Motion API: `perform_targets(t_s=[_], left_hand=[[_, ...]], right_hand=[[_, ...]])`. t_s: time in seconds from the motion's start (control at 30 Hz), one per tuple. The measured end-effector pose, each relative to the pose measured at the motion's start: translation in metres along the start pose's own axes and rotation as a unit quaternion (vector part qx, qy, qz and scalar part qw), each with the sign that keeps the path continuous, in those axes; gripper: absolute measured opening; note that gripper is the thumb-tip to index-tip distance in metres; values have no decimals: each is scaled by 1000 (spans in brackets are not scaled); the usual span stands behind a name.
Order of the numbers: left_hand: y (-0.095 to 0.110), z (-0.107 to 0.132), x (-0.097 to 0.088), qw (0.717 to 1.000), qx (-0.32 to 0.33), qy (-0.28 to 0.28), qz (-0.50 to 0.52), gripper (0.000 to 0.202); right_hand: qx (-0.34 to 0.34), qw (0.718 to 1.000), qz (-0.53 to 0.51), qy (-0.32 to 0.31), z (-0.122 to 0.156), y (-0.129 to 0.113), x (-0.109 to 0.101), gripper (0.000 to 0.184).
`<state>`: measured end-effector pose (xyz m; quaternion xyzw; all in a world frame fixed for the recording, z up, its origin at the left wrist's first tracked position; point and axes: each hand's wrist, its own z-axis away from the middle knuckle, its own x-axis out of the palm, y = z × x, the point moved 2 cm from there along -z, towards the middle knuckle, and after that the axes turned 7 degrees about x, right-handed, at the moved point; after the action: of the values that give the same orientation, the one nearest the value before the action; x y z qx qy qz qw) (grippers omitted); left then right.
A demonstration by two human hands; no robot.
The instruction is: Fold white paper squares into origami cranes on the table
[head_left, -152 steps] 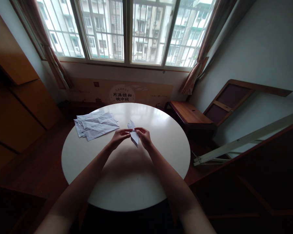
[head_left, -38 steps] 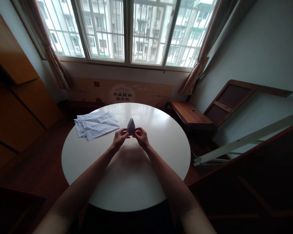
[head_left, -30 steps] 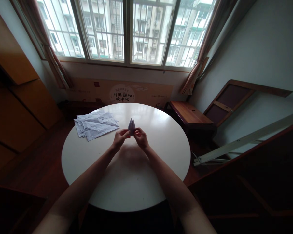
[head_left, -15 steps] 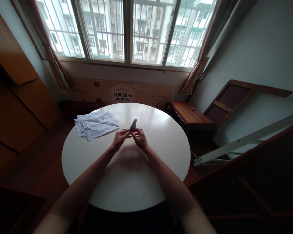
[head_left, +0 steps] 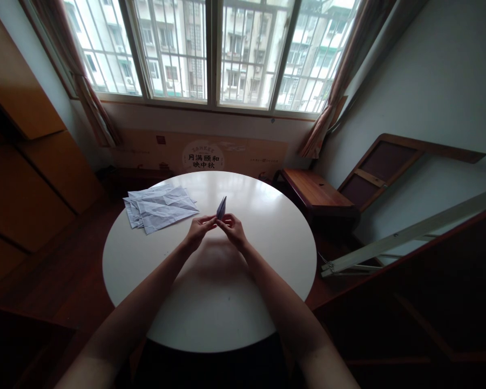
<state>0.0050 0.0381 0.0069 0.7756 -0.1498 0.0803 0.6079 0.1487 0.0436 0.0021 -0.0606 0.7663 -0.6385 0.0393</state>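
Over the middle of the round white table [head_left: 267, 254], both my hands pinch a small folded piece of white paper [head_left: 221, 207]. Its pointed tip stands up and it shows almost edge-on. My left hand [head_left: 198, 231] grips its lower left side with thumb and fingers closed. My right hand [head_left: 234, 229] holds the lower right side, fingers curled together. Only the tip of the paper shows above my fingertips.
A loose stack of white printed sheets [head_left: 157, 208] lies on the table's far left. A wooden bench [head_left: 314, 190] stands right of the table, wooden cabinets [head_left: 36, 178] at the left. A wooden frame [head_left: 384, 162] and a pale rail [head_left: 413, 229] lean against the right wall.
Five seconds ago the folded paper was longer and hung down between my hands. It has since been folded smaller, raised upright, and turned from facing me to edge-on.
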Motion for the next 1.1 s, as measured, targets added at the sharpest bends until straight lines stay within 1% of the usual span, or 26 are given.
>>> perform_targets(t_s=[0.2,0.37,0.53,0.63,0.77,0.87,0.93,1.03,1.1], left_hand=[[1,0,-1,999,7,23,-34,39],[2,-2,-2,997,30,49,-58,41],[0,-4,-5,997,15,55,-61,45],[2,-3,-6,994,20,65,-80,47],[6,-1,-5,991,47,60,-112,51],[8,0,-4,987,69,69,-127,53],[8,0,-4,986,76,68,-130,48],[7,-1,-3,988,71,51,-129,39],[5,-1,-4,990,60,45,-120,39]], right_hand=[[7,1000,-11,1,1,-2,0,38],[10,1000,-15,16,0,0,-3,37],[11,999,-25,31,-2,0,-4,37],[13,998,-39,36,-2,-1,-4,38],[15,997,-62,40,-2,-2,-3,38],[19,996,-76,32,-2,-2,-2,40],[19,996,-83,29,-1,-2,-2,42],[20,995,-89,33,0,-2,-2,46],[26,995,-91,27,0,-2,-2,47]])
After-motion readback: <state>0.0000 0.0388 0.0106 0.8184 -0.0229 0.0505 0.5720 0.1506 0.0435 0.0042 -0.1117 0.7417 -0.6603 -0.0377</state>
